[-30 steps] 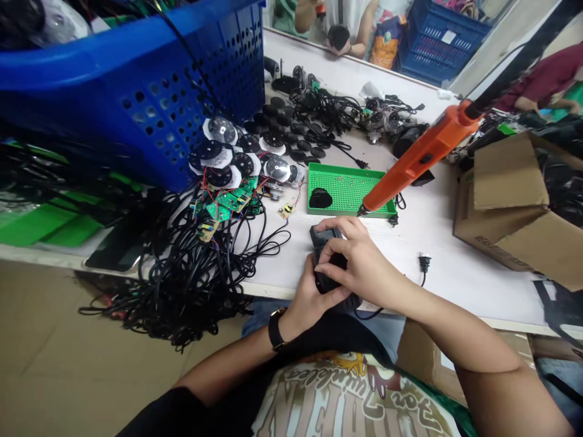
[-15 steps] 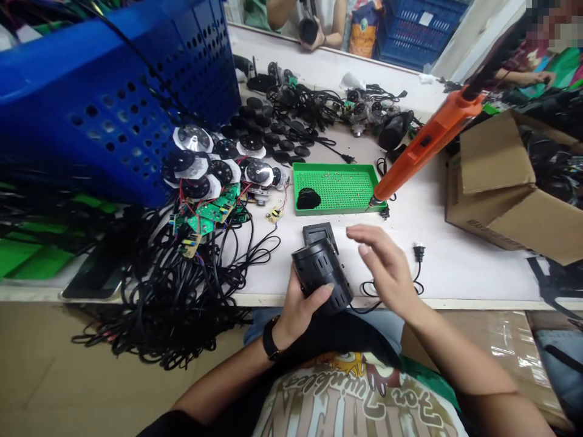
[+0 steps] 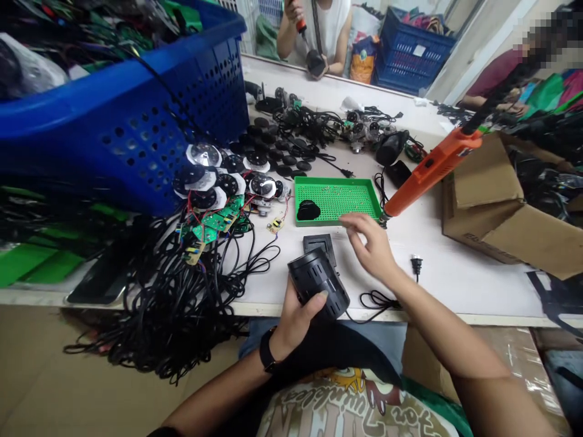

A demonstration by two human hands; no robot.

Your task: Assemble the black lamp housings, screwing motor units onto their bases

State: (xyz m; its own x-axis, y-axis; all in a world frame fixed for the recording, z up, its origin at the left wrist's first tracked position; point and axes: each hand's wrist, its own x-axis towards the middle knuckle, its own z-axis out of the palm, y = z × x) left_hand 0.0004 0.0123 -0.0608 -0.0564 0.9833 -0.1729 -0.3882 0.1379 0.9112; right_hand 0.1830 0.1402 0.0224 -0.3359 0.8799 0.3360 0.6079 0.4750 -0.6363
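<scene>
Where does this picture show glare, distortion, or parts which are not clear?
Head view: white glints on the brown carton, lower right; perforated blue basket looks stretched at left; pixelated patch at upper right; slotted black housing is fairly sharp.

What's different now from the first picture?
The right hand let go of the black slotted housing and moved right, toward the green tray. The left hand still holds the housing, and the thin black pieces still lie in the tray.
</scene>
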